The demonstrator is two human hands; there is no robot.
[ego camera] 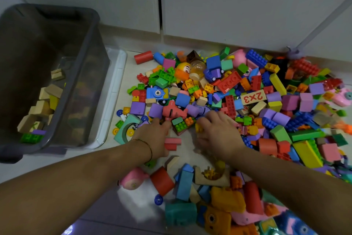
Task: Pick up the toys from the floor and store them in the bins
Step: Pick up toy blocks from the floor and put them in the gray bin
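A big heap of coloured toy blocks [234, 90] covers the floor ahead and to my right. Both my hands reach into its near edge. My left hand [153, 136] lies palm down beside a pink toy plane [174, 111] and a flat pink block [172, 143], its fingertips buried among the pieces. My right hand [219, 132] rests palm down with fingers spread over small yellow and purple bricks. The grey translucent bin [57, 75] stands on the left, holding several wooden blocks and a green brick at its bottom.
A white tray-like lid [116, 90] lies under the bin's right side. White cabinet doors [228, 6] rise behind the heap. More toys lie near my arms: a pink animal [133, 178], a red cylinder [162, 180], a blue block [184, 183] and an orange camera toy [216, 221].
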